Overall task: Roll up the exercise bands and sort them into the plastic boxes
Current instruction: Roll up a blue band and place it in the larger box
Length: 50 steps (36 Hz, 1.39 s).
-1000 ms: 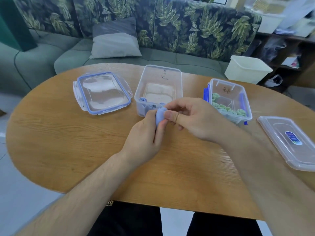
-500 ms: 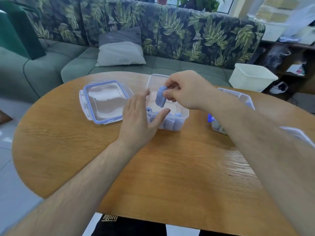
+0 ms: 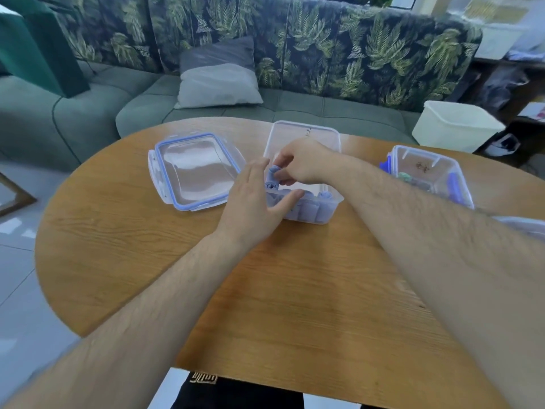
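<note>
My right hand point(image 3: 300, 163) pinches a rolled blue exercise band point(image 3: 272, 180) low inside the middle clear plastic box point(image 3: 306, 132), above a row of several blue rolls point(image 3: 309, 209) along its near wall. With its fingers straight, my left hand point(image 3: 253, 202) rests against the box's left near corner, thumb on the front rim. A second clear box point(image 3: 424, 160) at the right holds green rolls point(image 3: 405, 177), partly hidden behind my right forearm.
A blue-rimmed lid point(image 3: 196, 169) lies upside down left of the middle box. Another lid's edge point(image 3: 522, 224) shows at the far right. The oval wooden table point(image 3: 295, 290) stands before a green sofa; a white bin point(image 3: 454, 125) sits behind on the right.
My right hand has carried the blue roll from in front of the box down into it. My left hand let go of the roll and moved to the box's corner.
</note>
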Tool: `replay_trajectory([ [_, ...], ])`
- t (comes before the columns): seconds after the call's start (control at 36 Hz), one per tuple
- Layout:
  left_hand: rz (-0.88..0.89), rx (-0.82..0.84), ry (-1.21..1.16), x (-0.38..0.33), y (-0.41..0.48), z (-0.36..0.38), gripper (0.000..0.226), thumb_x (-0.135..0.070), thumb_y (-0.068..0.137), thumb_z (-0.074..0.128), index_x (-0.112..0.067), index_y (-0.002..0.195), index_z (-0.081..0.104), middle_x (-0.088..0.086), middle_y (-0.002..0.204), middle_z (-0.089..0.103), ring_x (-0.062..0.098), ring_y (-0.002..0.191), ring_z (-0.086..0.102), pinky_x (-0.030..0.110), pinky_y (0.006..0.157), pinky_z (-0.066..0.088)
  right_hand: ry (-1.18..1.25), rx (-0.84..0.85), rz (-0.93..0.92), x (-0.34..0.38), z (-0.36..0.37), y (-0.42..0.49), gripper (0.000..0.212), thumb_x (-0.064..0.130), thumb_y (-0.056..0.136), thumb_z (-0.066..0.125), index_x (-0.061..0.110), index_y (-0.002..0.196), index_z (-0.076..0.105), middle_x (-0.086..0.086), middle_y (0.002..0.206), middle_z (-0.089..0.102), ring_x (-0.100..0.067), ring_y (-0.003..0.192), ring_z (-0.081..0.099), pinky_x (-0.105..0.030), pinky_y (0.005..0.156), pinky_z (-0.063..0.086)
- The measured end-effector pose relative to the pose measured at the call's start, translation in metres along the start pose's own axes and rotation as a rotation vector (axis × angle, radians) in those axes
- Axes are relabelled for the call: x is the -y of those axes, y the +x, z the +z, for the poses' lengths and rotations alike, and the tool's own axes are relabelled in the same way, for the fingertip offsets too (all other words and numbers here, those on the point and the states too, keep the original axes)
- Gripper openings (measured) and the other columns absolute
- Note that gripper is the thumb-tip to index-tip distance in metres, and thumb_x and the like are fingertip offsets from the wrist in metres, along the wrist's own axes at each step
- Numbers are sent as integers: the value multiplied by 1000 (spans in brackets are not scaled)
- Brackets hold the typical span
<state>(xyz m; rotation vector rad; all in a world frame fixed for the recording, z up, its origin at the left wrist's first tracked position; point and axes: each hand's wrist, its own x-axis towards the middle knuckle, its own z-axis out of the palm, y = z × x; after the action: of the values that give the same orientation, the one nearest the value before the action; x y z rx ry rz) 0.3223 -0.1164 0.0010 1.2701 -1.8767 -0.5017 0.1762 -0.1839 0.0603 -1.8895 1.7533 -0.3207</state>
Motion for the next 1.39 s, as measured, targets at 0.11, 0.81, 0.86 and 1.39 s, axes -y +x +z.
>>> replay_trajectory([
  [0.11, 9, -2, -20, 1, 0, 0, 76, -48, 89, 72, -11, 147, 40, 0, 142, 46, 11, 134, 36, 10, 105, 18, 43, 13, -22, 1, 2, 2, 18, 5, 89, 72, 7, 107, 74, -7, 94, 72, -10, 70, 66, -21, 77, 58],
  [0.81, 39, 6, -2, 8, 5, 0, 45, -26, 104, 52, -4, 143, 45, 4, 145, 47, 15, 138, 38, 15, 111, 20, 227, -1, 100, 5, 5, 0, 21, 14, 95, 59, -1, 102, 72, -8, 79, 69, -19, 68, 69, -32, 86, 61],
  [0.86, 46, -4, -8, 9, 6, 0, 42, -22, 104, 51, -4, 142, 46, 5, 142, 48, 16, 136, 39, 16, 110, 21, 235, -4, 103, 5, 6, 1, 24, 11, 97, 55, -4, 107, 70, -11, 85, 71, -25, 79, 73, -35, 88, 61],
  [1.39, 44, -35, -36, 9, 11, -3, 37, -20, 107, 41, -7, 141, 48, 4, 141, 50, 16, 135, 42, 26, 113, 31, 52, -218, 62, -6, 7, 0, 28, 30, 99, 52, 8, 92, 68, -1, 88, 70, -20, 80, 66, -35, 73, 56],
])
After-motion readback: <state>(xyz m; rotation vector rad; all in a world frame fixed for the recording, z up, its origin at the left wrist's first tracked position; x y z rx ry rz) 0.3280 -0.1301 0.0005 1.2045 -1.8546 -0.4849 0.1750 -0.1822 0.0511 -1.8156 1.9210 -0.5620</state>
